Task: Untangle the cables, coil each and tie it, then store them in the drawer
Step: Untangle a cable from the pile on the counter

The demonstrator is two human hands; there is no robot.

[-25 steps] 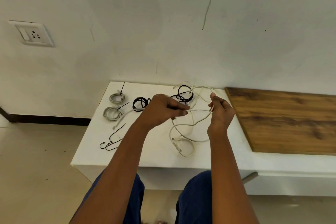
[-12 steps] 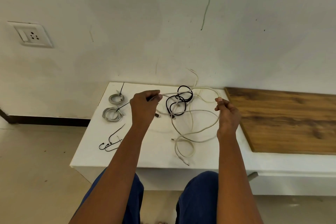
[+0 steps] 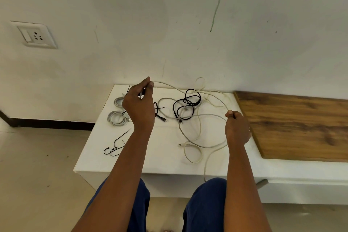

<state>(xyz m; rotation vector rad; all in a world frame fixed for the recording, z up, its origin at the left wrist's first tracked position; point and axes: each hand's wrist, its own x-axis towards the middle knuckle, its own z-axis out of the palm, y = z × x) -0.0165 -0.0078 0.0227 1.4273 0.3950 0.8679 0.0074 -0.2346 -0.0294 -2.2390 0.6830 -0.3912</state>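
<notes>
Up over the white table (image 3: pixel 162 137), the left hand (image 3: pixel 139 107) pinches one end of the white cable (image 3: pixel 205 92) at ten o'clock, while the right hand (image 3: pixel 237 128), at three, pinches its far stretch; slack loops through the black cable (image 3: pixel 186 105) tangle between them, two tied grey coils (image 3: pixel 116 117) at nine

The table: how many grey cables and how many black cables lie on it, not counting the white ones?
grey coiled cables: 2, the far one and the near one
black cables: 2, one partly behind the left hand at, one in the tangle
Total: 4
</notes>
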